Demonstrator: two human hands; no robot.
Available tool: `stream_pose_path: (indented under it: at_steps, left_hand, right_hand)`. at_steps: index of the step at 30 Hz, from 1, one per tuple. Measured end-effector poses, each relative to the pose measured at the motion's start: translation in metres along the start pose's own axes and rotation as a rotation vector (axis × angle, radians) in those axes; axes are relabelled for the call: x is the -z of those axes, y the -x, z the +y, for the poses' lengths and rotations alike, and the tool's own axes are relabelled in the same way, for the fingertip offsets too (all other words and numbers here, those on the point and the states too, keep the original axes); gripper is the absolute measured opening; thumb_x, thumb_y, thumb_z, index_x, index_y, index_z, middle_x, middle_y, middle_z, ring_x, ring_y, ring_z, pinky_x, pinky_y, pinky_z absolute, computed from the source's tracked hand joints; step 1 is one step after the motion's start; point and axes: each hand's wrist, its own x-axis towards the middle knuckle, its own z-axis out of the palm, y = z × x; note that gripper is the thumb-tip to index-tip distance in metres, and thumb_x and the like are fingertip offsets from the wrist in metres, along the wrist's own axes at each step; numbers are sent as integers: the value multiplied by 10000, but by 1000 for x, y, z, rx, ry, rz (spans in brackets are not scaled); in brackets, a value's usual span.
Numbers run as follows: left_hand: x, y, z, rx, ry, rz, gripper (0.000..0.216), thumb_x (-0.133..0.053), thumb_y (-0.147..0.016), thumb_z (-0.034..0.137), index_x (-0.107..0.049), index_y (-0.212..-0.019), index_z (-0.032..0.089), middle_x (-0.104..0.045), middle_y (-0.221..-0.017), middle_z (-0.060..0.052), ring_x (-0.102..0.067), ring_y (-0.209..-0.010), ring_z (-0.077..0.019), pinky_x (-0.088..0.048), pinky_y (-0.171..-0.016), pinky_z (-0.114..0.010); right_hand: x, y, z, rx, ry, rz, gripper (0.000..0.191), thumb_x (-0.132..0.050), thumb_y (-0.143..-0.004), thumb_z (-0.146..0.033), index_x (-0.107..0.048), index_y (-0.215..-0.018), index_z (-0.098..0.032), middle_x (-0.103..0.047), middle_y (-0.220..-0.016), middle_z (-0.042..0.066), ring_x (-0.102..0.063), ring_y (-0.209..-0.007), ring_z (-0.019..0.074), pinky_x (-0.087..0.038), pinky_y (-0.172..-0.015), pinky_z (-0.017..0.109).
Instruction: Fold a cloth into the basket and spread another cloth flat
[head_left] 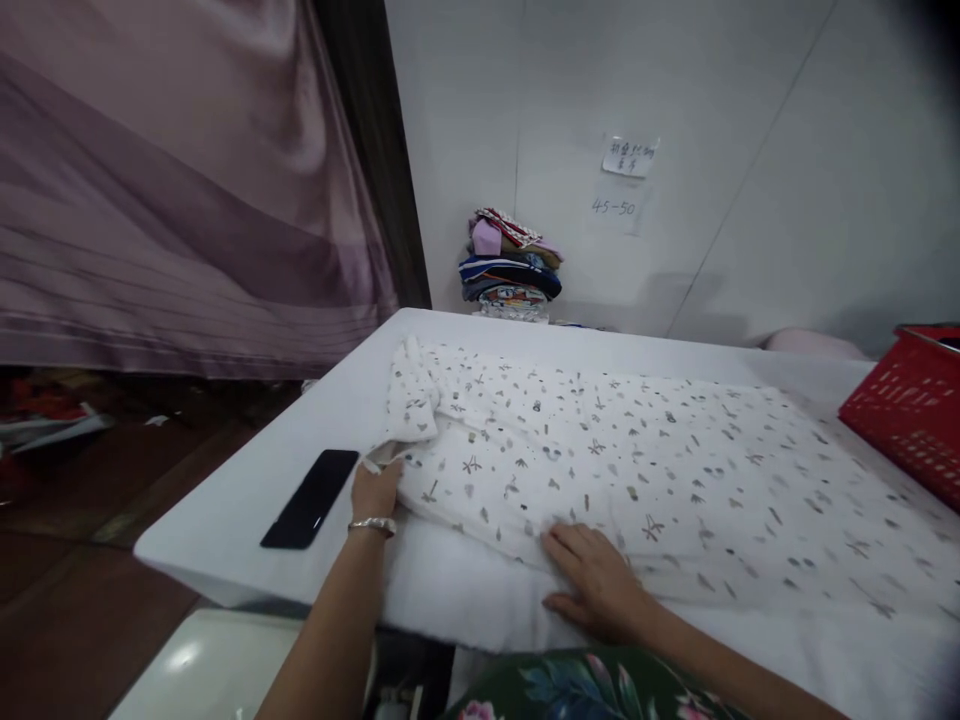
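A white cloth printed with small starfish and shell-like shapes point(570, 450) lies spread over the table, its left end gathered into folds. My left hand point(376, 488), with a silver bracelet at the wrist, is closed on the cloth's near left corner; its fingertips are partly hidden by the fabric. Resting on the cloth's near edge, my right hand point(596, 580) lies flat with fingers stretched out, holding nothing. A plain white fabric point(457, 590) shows beneath the near edge.
On the white table point(225, 510), a black phone point(311, 498) lies left of my left hand. A red plastic basket point(907, 410) stands at the right. Folded fabrics point(510, 265) are stacked by the wall. A pinkish curtain point(172, 180) hangs at the left.
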Motion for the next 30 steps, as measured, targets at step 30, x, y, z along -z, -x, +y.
stream_pose_path:
  at_steps: [30]
  left_hand:
    - [58, 13, 38, -518, -244, 152, 414, -384, -824, 401, -537, -1128, 164, -541, -1205, -104, -497, -1118, -240, -419, -951, -376]
  right_hand:
    - [52, -106, 120, -341, -472, 32, 296, -403, -856, -329, -659, -937, -205, -653, -975, 59, -597, -838, 178, -460, -727, 284]
